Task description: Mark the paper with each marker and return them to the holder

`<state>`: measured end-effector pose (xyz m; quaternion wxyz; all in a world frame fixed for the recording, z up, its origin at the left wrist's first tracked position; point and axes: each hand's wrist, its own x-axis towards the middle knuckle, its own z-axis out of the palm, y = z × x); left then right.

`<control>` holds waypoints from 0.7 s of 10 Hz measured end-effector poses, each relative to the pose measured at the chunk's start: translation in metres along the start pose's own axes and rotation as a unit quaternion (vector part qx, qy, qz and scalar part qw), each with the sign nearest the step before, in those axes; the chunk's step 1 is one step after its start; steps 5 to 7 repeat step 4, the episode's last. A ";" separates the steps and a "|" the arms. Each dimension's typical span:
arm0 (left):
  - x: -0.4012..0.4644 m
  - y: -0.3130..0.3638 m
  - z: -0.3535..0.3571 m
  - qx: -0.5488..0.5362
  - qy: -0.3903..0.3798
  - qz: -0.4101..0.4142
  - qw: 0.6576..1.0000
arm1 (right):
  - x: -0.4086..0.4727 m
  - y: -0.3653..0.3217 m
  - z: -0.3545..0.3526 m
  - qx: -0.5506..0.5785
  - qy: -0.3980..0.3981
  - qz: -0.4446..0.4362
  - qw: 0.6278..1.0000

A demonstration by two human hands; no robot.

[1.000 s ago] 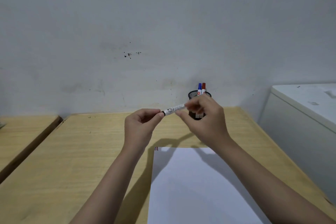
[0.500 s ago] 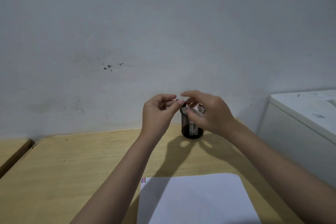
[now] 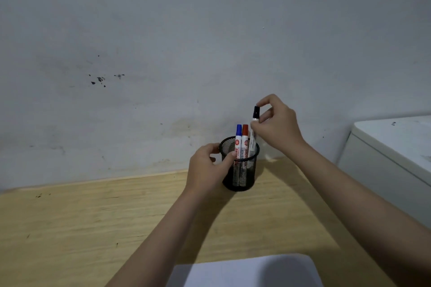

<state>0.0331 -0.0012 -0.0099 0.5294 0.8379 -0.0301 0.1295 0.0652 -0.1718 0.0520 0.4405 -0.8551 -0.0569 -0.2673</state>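
Return step in hand: right hand [image 3: 277, 127] pinches the black-capped marker [image 3: 253, 130], lowering it into the mesh holder [image 3: 240, 170] at frame centre, which the left hand [image 3: 207, 170] grips; next, release

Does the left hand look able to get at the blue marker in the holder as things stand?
Probably yes: the left hand already grips the holder rim, and the blue marker cap stands clear above it, unobstructed.

The black-capped marker [image 3: 254, 128] now stands upright in the holder [image 3: 240, 170], which the left hand [image 3: 207, 170] has gripped
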 end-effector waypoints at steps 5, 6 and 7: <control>-0.002 0.000 0.000 0.030 -0.007 0.051 0.998 | -0.012 0.005 0.011 -0.053 -0.074 0.033 0.995; -0.002 0.000 0.000 0.030 -0.007 0.051 0.998 | -0.012 0.005 0.011 -0.053 -0.074 0.033 0.995; -0.002 0.000 0.000 0.030 -0.007 0.051 0.998 | -0.012 0.005 0.011 -0.053 -0.074 0.033 0.995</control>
